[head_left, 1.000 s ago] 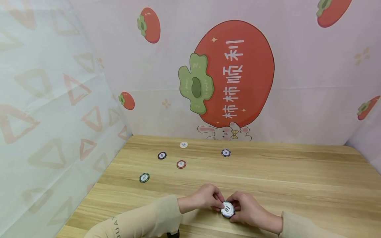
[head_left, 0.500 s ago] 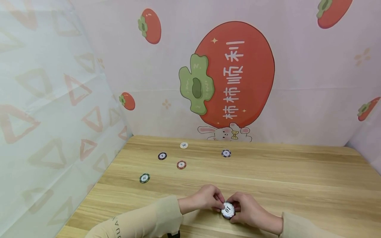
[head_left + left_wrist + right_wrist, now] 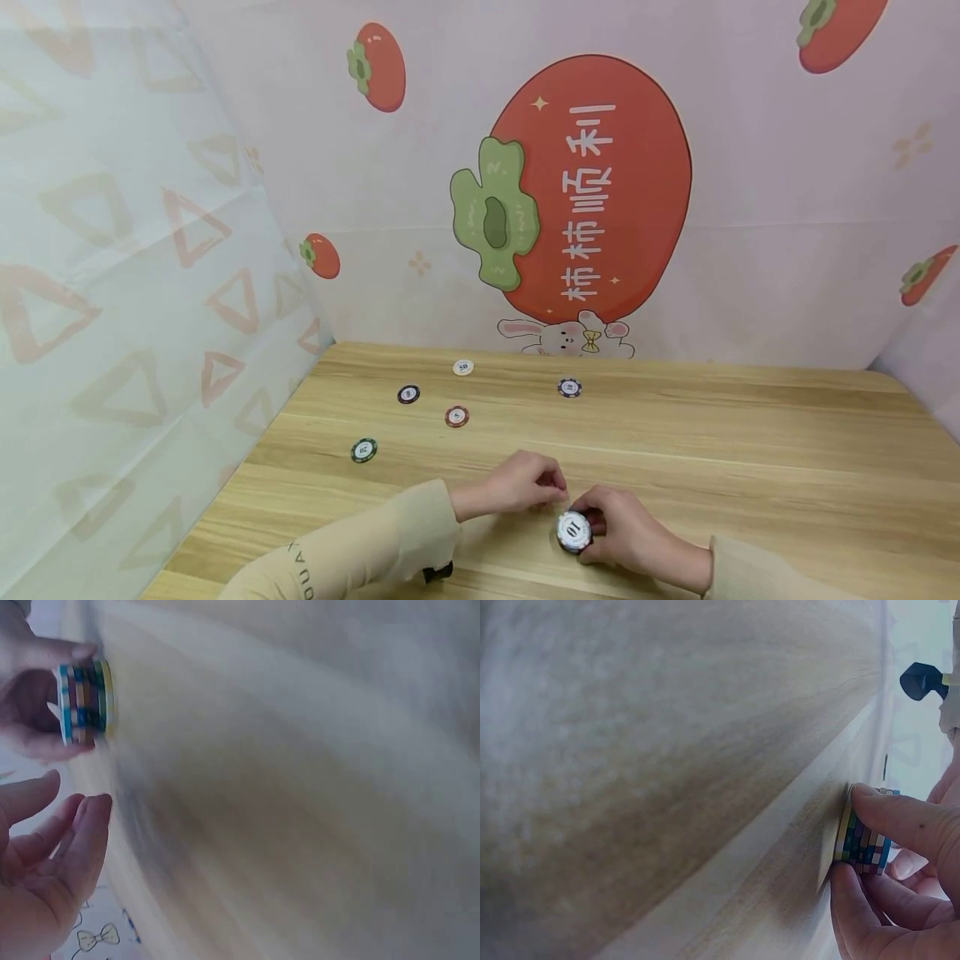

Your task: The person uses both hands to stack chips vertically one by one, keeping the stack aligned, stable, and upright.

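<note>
A short stack of poker chips (image 3: 573,531) stands on the table near its front, with a white 10 chip on top. My right hand (image 3: 626,529) grips it from the right, thumb and fingers round its sides. Colored edges of the stacked chips (image 3: 864,838) show between thumb and fingers in the right wrist view. Just left of and beyond the stack, my left hand (image 3: 522,482) hovers apart from it and holds nothing. In the left wrist view, a gap separates the thumb and fingertips of the left hand (image 3: 56,862).
Farther back on the wooden table (image 3: 712,450) lie single chips: a green 20 chip (image 3: 364,450), a red 5 chip (image 3: 457,417), a dark chip (image 3: 408,394), a white 50 chip (image 3: 463,367) and a blue 10 chip (image 3: 570,387). A printed cloth backdrop (image 3: 772,275) rises behind.
My left hand has let go of the stack's edge and moved away, up and to the left. The right hand and the stack stay in place.
</note>
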{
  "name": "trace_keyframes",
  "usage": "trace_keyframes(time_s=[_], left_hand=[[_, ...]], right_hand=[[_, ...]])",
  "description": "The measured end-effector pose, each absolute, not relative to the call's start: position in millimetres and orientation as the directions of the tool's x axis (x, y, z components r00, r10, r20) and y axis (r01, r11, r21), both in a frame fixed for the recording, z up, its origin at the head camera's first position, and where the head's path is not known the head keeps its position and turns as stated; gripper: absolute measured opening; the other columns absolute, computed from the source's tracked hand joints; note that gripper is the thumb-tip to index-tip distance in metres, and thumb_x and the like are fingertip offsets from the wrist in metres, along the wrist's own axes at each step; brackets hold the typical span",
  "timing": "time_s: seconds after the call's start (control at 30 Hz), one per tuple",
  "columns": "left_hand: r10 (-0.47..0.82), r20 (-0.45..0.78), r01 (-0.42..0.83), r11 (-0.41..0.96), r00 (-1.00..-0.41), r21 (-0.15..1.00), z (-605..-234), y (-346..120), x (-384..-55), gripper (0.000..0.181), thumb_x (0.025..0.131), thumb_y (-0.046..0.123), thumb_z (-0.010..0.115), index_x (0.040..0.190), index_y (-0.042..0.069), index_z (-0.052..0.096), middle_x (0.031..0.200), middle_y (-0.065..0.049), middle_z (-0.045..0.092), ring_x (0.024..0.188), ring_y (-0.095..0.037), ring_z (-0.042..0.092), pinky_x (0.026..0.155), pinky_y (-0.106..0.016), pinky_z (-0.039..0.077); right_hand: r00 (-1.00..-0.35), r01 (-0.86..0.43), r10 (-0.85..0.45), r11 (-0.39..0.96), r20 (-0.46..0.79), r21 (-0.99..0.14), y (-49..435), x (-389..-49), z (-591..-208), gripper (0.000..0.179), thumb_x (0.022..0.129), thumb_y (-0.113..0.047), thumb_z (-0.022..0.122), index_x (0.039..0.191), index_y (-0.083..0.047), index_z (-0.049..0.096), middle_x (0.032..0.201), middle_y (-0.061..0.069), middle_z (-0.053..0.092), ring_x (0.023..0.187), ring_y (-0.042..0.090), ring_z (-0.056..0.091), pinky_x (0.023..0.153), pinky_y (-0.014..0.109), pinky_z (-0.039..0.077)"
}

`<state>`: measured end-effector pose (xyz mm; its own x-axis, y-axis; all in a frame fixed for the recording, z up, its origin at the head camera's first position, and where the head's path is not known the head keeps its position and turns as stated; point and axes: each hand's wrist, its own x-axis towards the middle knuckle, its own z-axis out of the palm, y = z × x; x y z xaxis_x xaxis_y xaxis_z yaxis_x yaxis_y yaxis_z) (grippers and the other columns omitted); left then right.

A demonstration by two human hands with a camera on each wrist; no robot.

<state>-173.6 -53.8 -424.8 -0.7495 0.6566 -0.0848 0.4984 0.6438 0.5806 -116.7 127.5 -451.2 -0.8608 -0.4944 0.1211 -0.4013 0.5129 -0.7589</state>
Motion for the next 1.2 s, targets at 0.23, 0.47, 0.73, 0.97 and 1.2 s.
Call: trace_keyframes(time_s=[0.23, 0.47, 0.73, 0.97, 1.2], left_hand=[[0.751, 0.056, 0.751, 0.651, -0.659, 0.105, -421.2, -64.0, -188.6, 0.013, 0.087, 0.02, 0.062, 0.098, 0.013, 0.064, 0.089, 0.005, 0.061, 0.076, -0.002, 0.054, 0.067, -0.014, 0.043], [0.764, 0.071, 0.766, 0.642, -0.641, 0.0, -412.3, -76.8, -206.6, 0.018, 0.086, 0.013, 0.061, 0.104, 0.01, 0.062, 0.095, -0.001, 0.06, 0.085, -0.011, 0.057, 0.072, -0.021, 0.047], [0.71, 0.035, 0.711, 0.703, -0.703, 0.012, -403.5, -90.2, -224.4, 0.024, 0.087, 0.016, 0.061, 0.111, 0.01, 0.059, 0.104, -0.003, 0.059, 0.094, -0.014, 0.058, 0.079, -0.025, 0.048], [0.671, 0.055, 0.673, 0.738, -0.739, 0.035, -402.9, -104.1, -240.0, 0.027, 0.085, 0.013, 0.063, 0.111, 0.008, 0.059, 0.108, -0.005, 0.059, 0.097, -0.018, 0.058, 0.082, -0.03, 0.048], [0.655, 0.059, 0.658, 0.75, -0.753, 0.064, -407.1, -117.7, -255.0, 0.029, 0.082, 0.01, 0.067, 0.109, 0.005, 0.059, 0.109, -0.007, 0.06, 0.099, -0.021, 0.058, 0.085, -0.032, 0.046]], right_hand=[[-0.862, -0.389, -0.496, 0.512, 0.106, -0.766, 127.4, -116.5, -450.9, 0.042, 0.056, -0.005, 0.083, 0.092, 0.0, 0.061, 0.089, 0.004, 0.058, 0.077, 0.005, 0.057, 0.065, 0.019, 0.05], [-0.858, -0.398, -0.499, 0.5, 0.119, -0.77, 126.5, -116.6, -450.7, 0.041, 0.057, -0.004, 0.082, 0.092, 0.001, 0.061, 0.089, 0.004, 0.058, 0.078, 0.004, 0.057, 0.065, 0.019, 0.05], [-0.859, -0.391, -0.5, 0.498, 0.112, -0.774, 127.1, -116.8, -450.2, 0.041, 0.057, -0.004, 0.082, 0.092, 0.001, 0.061, 0.089, 0.005, 0.058, 0.077, 0.005, 0.057, 0.065, 0.018, 0.05], [-0.858, -0.388, -0.501, 0.487, 0.114, -0.783, 127.1, -116.8, -450.8, 0.041, 0.057, -0.002, 0.082, 0.092, 0.001, 0.061, 0.089, 0.005, 0.058, 0.078, 0.005, 0.058, 0.065, 0.018, 0.05], [-0.857, -0.392, -0.5, 0.478, 0.123, -0.786, 126.5, -116.3, -451.0, 0.041, 0.056, -0.001, 0.081, 0.092, 0.0, 0.061, 0.088, 0.005, 0.058, 0.077, 0.004, 0.057, 0.065, 0.018, 0.05]])
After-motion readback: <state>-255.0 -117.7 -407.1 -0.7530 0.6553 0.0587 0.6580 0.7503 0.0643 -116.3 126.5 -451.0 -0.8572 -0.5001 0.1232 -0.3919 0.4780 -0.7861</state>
